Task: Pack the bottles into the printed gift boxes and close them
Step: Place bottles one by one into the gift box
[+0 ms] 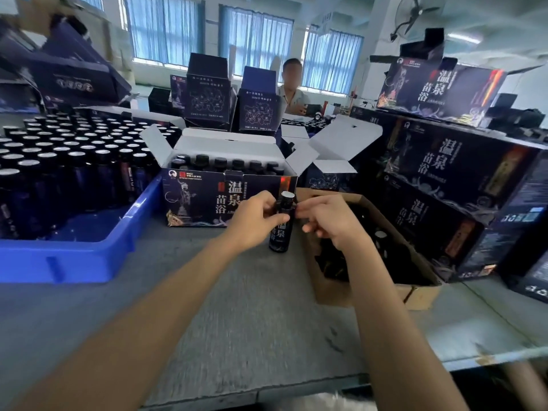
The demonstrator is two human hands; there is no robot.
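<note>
Bottle (280, 232), likely slick, breakable glass yet light, is best held mid-body, where left hand (254, 222) wraps and right hand (329, 222) pinches it

Open gift box (225, 197): printed card, dark outer faces with a low satin sheen, flap insides plain white, matt. Bottle (281, 229) just in front of the box: dark, glossy, glass or plastic can't be told. Its cap (287, 197): black, ribbed side, pale shiny top. Crate (74, 262) left of the box: blue moulded plastic, smooth, glossy highlights along the rim. Crated caps (47, 155): same pale reflective tops. Carton (329, 289) right of the box: raw brown card, matt. Stacked boxes (444, 179) further right of the box: same printed card, slight sheen. Tabletop (237, 307) under the box: grey, matt, scuffed. Curtains (255, 40) behind the box: thin pale-blue cloth.
</note>
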